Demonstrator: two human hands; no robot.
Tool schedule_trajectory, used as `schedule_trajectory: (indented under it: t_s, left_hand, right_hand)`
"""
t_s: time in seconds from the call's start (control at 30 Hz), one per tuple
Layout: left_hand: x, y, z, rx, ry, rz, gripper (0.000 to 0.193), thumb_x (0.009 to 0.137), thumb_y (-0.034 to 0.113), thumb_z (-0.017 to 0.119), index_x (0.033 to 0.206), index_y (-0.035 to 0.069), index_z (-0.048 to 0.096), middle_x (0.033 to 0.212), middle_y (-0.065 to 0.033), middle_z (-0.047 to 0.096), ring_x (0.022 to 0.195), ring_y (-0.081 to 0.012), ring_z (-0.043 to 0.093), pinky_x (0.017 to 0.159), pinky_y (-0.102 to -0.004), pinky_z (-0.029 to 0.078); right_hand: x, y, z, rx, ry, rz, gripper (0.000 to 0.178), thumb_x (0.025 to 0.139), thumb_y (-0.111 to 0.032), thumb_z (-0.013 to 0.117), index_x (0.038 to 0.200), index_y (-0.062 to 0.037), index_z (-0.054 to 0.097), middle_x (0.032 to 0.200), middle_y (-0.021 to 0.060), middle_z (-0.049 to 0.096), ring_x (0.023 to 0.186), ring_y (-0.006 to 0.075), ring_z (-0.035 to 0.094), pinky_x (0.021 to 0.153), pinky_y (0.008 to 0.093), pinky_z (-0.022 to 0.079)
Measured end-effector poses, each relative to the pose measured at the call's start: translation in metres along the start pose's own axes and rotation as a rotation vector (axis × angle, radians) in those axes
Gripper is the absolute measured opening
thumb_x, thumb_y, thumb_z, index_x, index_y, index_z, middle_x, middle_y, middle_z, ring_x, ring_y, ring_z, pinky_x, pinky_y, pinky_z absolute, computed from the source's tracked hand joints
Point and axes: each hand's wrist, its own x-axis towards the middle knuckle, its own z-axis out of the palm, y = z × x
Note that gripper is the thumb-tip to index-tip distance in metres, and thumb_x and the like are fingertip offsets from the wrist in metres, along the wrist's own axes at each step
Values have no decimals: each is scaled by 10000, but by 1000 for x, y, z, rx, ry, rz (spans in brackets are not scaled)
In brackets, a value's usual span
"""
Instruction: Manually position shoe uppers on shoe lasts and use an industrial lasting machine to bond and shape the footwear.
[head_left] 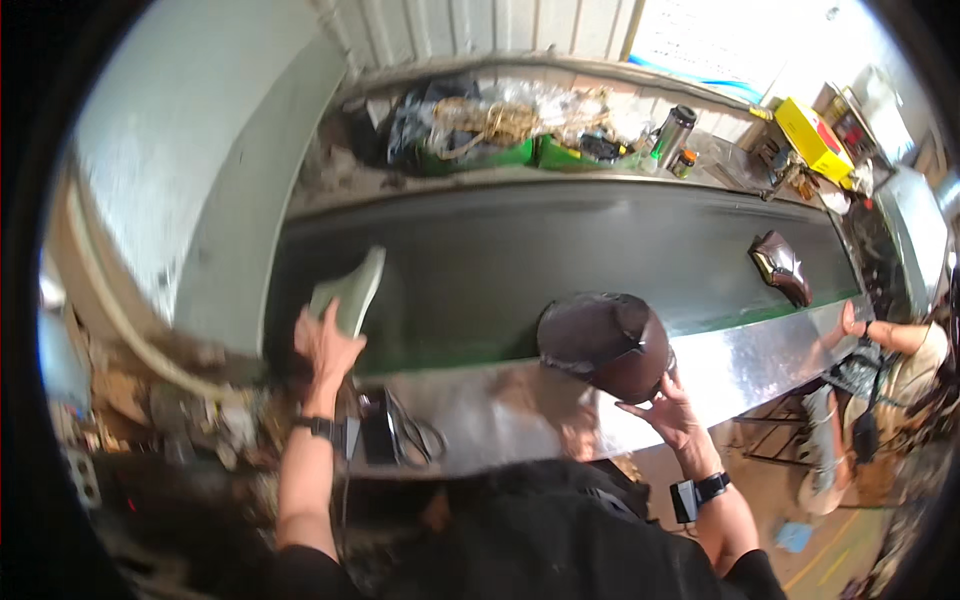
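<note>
My left hand (332,348) is closed around a pale green shoe last (362,292), held over the left end of a black conveyor belt (460,265). My right hand (677,412) grips the lower right edge of a dark brown leather shoe upper (605,340), thumb and fingers at its rim. That upper is above the belt's near edge and the shiny metal ledge (750,365). Another dark brown shoe upper (782,268) lies farther right on the belt, apart from my hands.
A black box with a cable (382,430) sits on the ledge near my left forearm. Behind the belt, a shelf bears green bins (480,157), a steel flask (676,132) and a yellow box (812,138). At the right, another person's hand (852,320) is beside the ledge.
</note>
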Motion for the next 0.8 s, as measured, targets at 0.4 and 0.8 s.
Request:
schedule_trajectory:
  t_s: [0.4, 0.8]
  left_hand:
    - [-243, 267, -26, -353, 317, 1148, 346, 742, 251, 694, 1080, 216, 627, 1363, -102, 500, 1306, -248, 402, 1074, -468, 314]
    - [-221, 302, -30, -1573, -853, -114, 397, 1019, 386, 626, 1108, 10, 718, 1033, -63, 737, 1012, -181, 670, 996, -348, 477]
  right_hand:
    - [-60, -28, -120, 73, 204, 96, 651, 1029, -458, 561, 1554, -137, 348, 1601, 107, 349, 1470, 368, 345, 1092, 713, 412]
    - [-88, -38, -64, -494, 174, -326, 666, 1023, -360, 589, 1582, -95, 343, 1448, 115, 524, 1327, 252, 519, 1060, 433, 448]
